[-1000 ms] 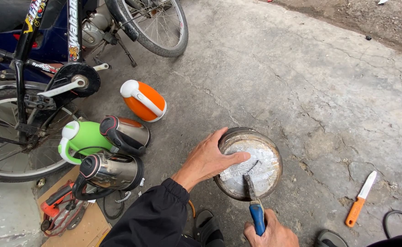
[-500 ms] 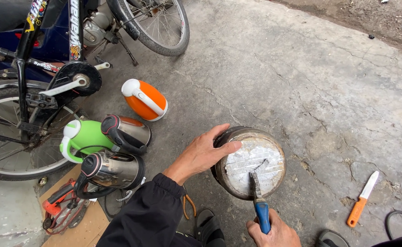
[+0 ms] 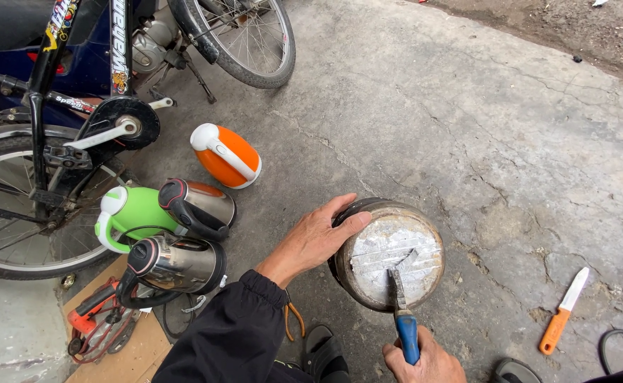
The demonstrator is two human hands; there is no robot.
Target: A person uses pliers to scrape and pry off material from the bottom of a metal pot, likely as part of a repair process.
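Round metal kettle (image 3: 368, 284) tipped on its side, scraped underside up, blue-handled scraper (image 3: 401, 305) blade against it

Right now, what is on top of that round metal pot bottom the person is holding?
On the round metal pot bottom rests the blade of a blue-handled scraper, held by the right hand. The left hand covers its left rim.
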